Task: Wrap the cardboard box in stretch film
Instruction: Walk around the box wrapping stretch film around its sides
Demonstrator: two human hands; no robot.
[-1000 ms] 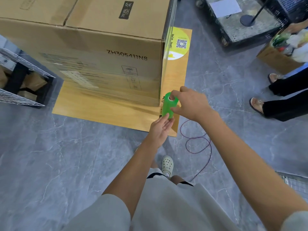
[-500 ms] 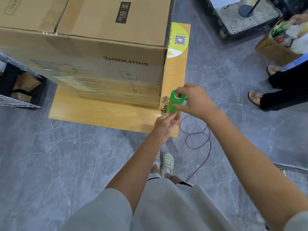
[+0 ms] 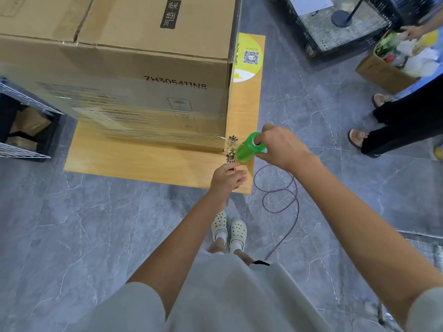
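The big cardboard box (image 3: 134,68) stands on a yellow wood-grain board (image 3: 148,161). Clear stretch film (image 3: 143,123) bands the lower part of its front face. A short strip of film runs from the box's near right corner to the green stretch film roll (image 3: 248,148), which is tilted. My right hand (image 3: 280,147) grips the roll's upper end, with a finger in its core. My left hand (image 3: 227,177) sits just below the roll's lower end with its fingers curled. Whether it holds the roll is unclear.
A purple cord (image 3: 280,188) loops on the grey floor to the right of the board. A wire-mesh crate (image 3: 21,130) stands at the left. Another person's legs (image 3: 402,125), an open carton of items (image 3: 388,65) and a wheeled cart (image 3: 335,32) are at the right.
The roll and my right hand have moved right and away from the box corner, drawing out film. The roll is more tilted, and my left hand's fingers have curled under it.
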